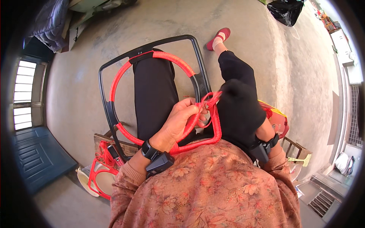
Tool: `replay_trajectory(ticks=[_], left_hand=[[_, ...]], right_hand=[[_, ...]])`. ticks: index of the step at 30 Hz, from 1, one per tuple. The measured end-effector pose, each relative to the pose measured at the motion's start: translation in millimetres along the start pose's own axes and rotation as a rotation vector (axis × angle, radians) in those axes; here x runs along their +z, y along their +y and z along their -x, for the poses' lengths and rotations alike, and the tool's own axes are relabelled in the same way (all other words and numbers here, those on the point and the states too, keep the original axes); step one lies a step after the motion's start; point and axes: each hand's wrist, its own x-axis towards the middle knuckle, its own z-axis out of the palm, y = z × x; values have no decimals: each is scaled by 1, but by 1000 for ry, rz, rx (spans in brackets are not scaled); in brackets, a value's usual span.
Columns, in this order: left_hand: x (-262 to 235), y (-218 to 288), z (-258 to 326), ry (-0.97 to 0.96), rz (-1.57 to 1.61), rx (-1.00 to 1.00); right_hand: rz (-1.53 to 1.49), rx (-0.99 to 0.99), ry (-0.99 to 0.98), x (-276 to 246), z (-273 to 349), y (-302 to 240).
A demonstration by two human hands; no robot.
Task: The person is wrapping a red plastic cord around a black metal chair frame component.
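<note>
A black frame (141, 57) with a ring inside its square outline rests across my lap. Red cord (173, 60) is wound tightly around much of the ring and the near edge. My left hand (186, 114) grips the ring's right side, fingers curled round it. Beside those fingers, loose red cord ends (213, 99) stick up in a tangle. Close to them on the right is my right hand (241, 104), which appears to be in a black glove. It is blurred against the dark trousers, so its fingers and anything in them cannot be made out.
At my left are a wooden seat edge (114, 141), a bundle of red cord (102, 152) and another red-wound frame (99, 182). A red bag (279, 123) is at my right. A black plastic bag (287, 13) lies on the far floor. A blue door (42, 155) stands left.
</note>
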Motion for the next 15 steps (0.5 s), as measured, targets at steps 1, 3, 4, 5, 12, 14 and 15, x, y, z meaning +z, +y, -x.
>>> replay_trajectory(ticks=[1, 3, 4, 5, 12, 14, 15], left_hand=[[0, -1, -2, 24, 0, 9], [0, 0, -2, 41, -44, -16], [0, 1, -2, 50, -87, -47], [1, 2, -2, 46, -84, -48], [4, 4, 1, -11, -114, 0], [5, 5, 2, -14, -106, 7], [6, 5, 3, -16, -101, 7]], right_hand=[[-147, 56, 184, -1, 3, 15], [-298, 110, 364, -10, 5, 40], [-863, 412, 598, -21, 0, 50], [-1434, 718, 815, -32, -2, 59], [-1733, 160, 475, -70, 18, 147], [-1608, 255, 566, -69, 20, 149], [-1565, 288, 570, -67, 22, 154]])
